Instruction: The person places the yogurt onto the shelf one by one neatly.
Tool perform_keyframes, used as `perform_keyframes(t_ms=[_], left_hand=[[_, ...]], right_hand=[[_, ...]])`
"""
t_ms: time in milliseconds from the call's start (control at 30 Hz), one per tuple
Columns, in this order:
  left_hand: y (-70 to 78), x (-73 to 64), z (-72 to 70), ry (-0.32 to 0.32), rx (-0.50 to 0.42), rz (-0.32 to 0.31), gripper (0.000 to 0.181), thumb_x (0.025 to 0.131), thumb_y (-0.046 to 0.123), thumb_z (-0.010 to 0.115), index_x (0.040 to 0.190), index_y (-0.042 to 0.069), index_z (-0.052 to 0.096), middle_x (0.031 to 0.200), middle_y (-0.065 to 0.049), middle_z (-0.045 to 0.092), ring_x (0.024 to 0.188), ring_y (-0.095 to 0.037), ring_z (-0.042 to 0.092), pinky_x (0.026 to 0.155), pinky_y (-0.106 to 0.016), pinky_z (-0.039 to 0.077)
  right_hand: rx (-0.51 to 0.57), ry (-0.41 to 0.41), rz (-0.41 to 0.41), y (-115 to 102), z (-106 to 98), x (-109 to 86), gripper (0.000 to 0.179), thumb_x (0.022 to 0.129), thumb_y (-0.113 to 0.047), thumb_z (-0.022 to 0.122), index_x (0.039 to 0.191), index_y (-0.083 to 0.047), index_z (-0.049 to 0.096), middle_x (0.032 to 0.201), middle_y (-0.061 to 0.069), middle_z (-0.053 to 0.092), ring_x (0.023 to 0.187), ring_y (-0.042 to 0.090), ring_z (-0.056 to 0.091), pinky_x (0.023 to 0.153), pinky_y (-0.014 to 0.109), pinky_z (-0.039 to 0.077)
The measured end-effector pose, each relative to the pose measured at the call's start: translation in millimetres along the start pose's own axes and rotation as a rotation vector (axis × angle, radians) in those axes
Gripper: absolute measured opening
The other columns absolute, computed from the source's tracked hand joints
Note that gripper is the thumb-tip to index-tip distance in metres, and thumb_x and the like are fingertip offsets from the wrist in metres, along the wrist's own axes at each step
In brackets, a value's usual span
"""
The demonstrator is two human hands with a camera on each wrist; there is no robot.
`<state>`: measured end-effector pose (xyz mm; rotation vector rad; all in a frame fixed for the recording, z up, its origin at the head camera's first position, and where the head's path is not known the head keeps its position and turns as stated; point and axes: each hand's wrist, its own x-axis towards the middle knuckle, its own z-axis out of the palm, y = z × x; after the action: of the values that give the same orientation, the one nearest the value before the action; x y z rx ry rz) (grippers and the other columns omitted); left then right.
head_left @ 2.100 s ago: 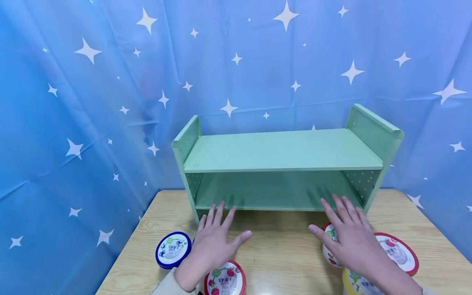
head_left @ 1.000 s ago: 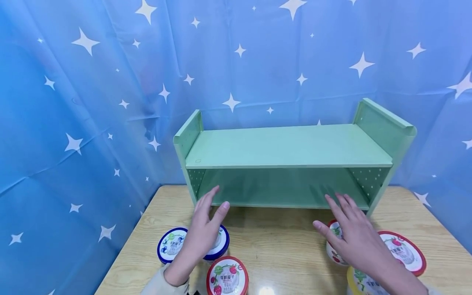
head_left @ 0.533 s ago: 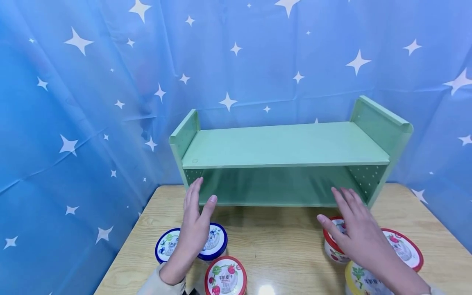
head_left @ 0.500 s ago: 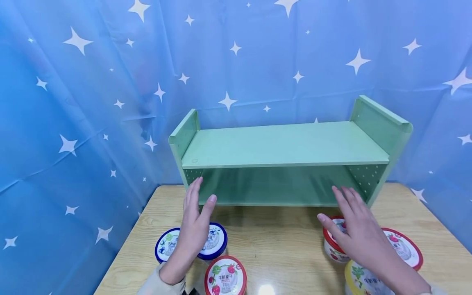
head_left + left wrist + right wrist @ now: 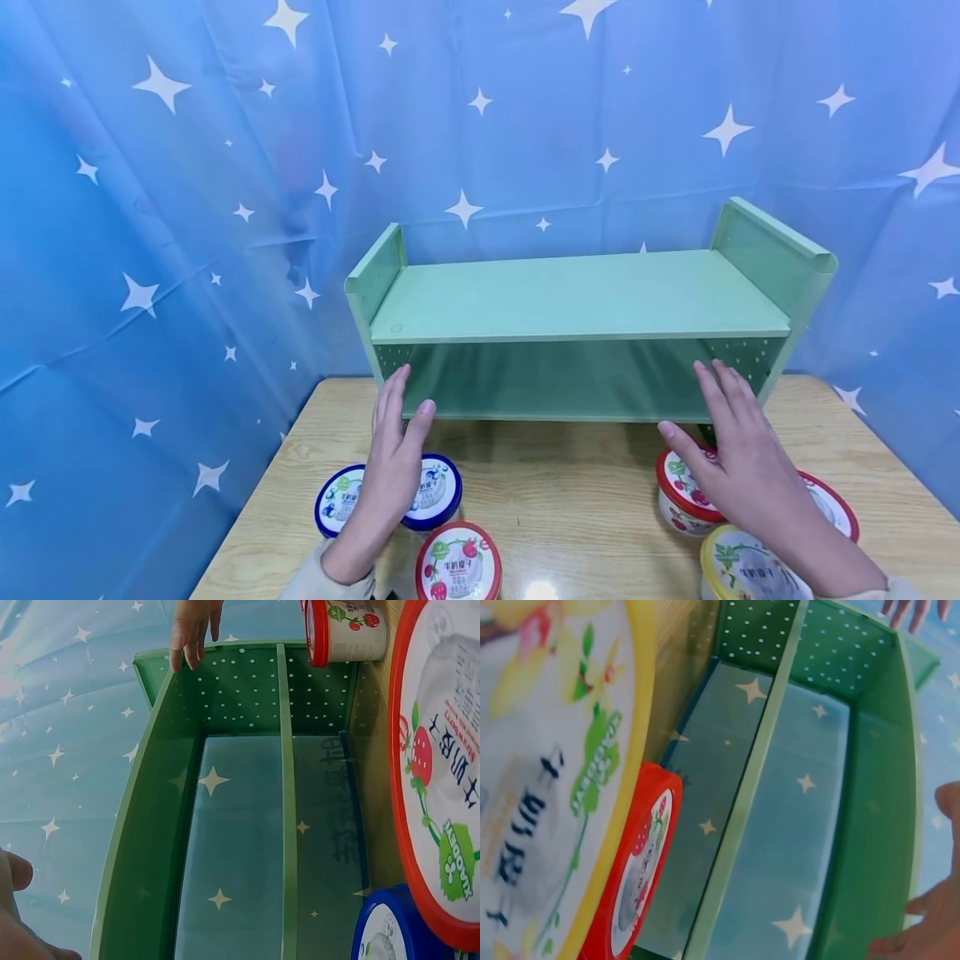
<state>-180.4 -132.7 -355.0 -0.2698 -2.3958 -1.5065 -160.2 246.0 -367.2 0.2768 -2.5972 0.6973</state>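
Blue tub [image 5: 339,500], second blue tub [image 5: 435,492] just beside, strawberry tub [image 5: 459,567] nearer the wearer: left trio on the desk [image 5: 570,500], bunched, contact unclear. Right trio: red tub [image 5: 677,483], yellow tub [image 5: 750,571] nearer the wearer, far-right red tub [image 5: 836,504] partly hidden. All upright, topside up, printing on visible tops turned to read from the wearer's side; round, so no long axis from above.

Behind both trios, at far side of desk: green shelf [image 5: 577,300], upright, long axis running left to right, open front toward the wearer, raised panels at both ends.

Left hand [image 5: 392,467] above left trio, fingers straight and close together, thumb well apart. Right hand [image 5: 752,471] above right trio, fingers extended and slightly fanned, thumb apart. Nothing held in either; no touch on any tub visible.

Just changed: left hand turned from palm-down splay to edge-on, baring second blue tub; right hand shifted forward and outward, showing more of the red and yellow tubs. No clear shift of tubs on desk. Judgement: only hand posture altered, no progress with tubs or shelf yet.

Backdrop: blue star-print curtain [image 5: 195,217], behind and along left.
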Motion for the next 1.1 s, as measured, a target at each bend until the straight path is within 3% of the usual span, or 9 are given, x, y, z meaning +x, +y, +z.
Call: perform_keyframes(t_ms=[500,667,933,1100], left_hand=[[-2.7,1.8,-8.5,-0.005,-0.085,-0.064,0.062,0.104,0.049,0.037,0.158,0.026,0.015,0.162,-0.001,0.007,0.146,-0.028,0.006,0.111,-0.061,0.014],[-2.3,2.2,-11.5,-0.005,-0.110,-0.137,0.065,0.102,0.056,0.037,0.157,0.032,0.011,0.162,-0.001,0.002,0.146,-0.029,0.004,0.109,-0.066,0.012],[-1.1,8.3,-25.5,0.022,-0.063,-0.139,0.068,0.104,0.051,0.035,0.159,0.022,0.008,0.162,-0.009,0.003,0.145,-0.037,0.007,0.106,-0.070,0.013],[0.1,13.5,-35.3,0.027,-0.048,-0.162,0.069,0.103,0.055,0.033,0.159,0.024,0.008,0.162,-0.005,0.004,0.146,-0.032,0.007,0.107,-0.070,0.011]], right_hand=[[0.025,0.016,-0.024,10,-9,6.6,0.085,0.097,-0.035,0.061,0.159,-0.015,0.006,0.161,0.019,0.003,0.144,0.043,0.001,0.105,0.071,0.004],[0.017,0.020,-0.016,12,-8,6.5,0.086,0.097,-0.036,0.062,0.159,-0.014,0.007,0.161,0.020,0.004,0.144,0.044,0.003,0.104,0.072,0.005],[0.012,0.016,-0.001,12,-6,5.5,0.086,0.097,-0.036,0.062,0.159,-0.014,0.006,0.161,0.020,0.003,0.144,0.044,0.003,0.103,0.073,0.006],[0.012,0.014,0.005,12,-5,5.7,0.087,0.097,-0.037,0.062,0.159,-0.014,0.006,0.161,0.020,0.002,0.144,0.044,0.003,0.102,0.074,0.007]])
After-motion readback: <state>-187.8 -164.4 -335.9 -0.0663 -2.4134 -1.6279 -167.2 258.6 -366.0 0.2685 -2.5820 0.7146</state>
